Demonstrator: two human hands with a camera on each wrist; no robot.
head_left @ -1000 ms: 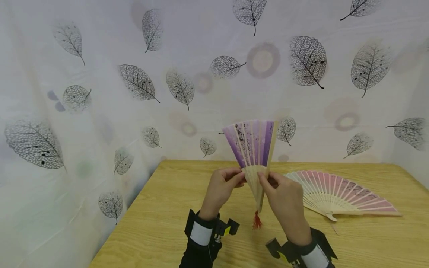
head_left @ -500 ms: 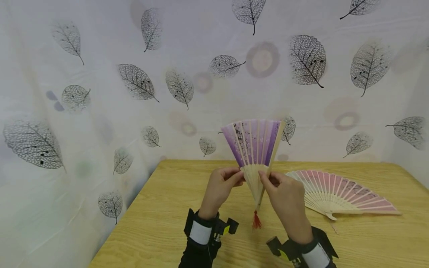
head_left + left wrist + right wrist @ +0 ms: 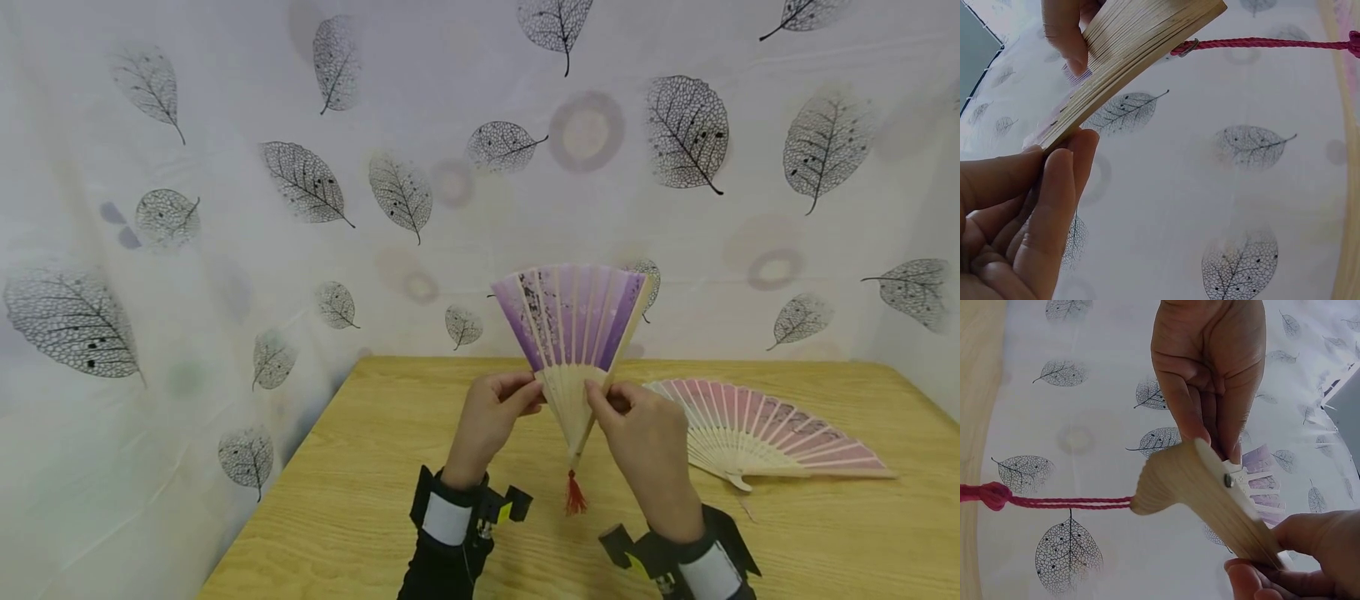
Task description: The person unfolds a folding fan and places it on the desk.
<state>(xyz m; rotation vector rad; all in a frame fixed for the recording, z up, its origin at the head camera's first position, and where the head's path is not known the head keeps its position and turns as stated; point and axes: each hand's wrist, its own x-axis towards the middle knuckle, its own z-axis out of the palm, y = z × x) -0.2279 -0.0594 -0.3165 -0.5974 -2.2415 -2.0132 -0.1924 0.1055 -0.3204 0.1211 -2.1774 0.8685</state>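
A purple folding fan (image 3: 573, 321) with pale wooden ribs is held upright above the table, partly spread. At its left edge my left hand (image 3: 491, 421) pinches the outer rib between thumb and fingers. My right hand (image 3: 648, 442) pinches the right-hand guard stick, its thumb lying on the front of the ribs. From the fan's bottom end hangs a red tassel (image 3: 575, 493). The left wrist view shows the stacked rib ends (image 3: 1141, 53) and the red cord (image 3: 1266, 43). In the right wrist view, the curved fan handle (image 3: 1172, 478) shows its metal rivet (image 3: 1229, 480).
A pink folding fan (image 3: 787, 433) lies spread on the wooden table (image 3: 360, 467), to the right of my right hand. Behind the table hangs a white curtain (image 3: 465, 217) printed with dark leaves.
The purple fan has spread wider. My right hand has shifted slightly right with the right guard stick, while the left hand has stayed nearly in place.
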